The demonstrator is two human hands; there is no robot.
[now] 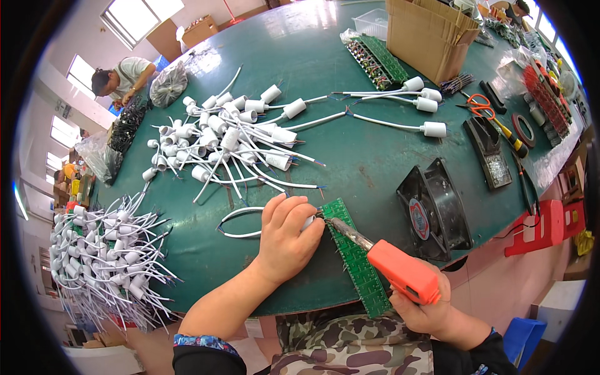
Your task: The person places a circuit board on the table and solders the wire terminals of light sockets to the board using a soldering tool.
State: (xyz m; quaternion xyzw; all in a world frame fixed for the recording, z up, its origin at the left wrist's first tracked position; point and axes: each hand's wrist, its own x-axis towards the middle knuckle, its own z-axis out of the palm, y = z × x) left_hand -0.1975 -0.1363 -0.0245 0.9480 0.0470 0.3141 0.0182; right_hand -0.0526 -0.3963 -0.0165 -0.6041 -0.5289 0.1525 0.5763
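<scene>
My left hand (287,234) is closed around a white-cabled piece, its white part (307,222) showing between thumb and fingers. From behind the fingers a white cable (242,235) loops out to the left. Beside those fingertips lies the top end of a long green circuit board (361,269), slanting toward my lap over the table edge. A red-handled soldering gun (403,270) is gripped in my right hand (431,309). Its metal tip reaches the top of the board, close to my left fingertips. The exact contact there is too small to tell.
White lamp sockets with cables (219,134) lie piled mid-table, and another heap (106,250) hangs at the left edge. A black fan (434,212) stands right of the board. Farther off are a cardboard box (431,44), orange scissors (480,105) and a co-worker (128,78).
</scene>
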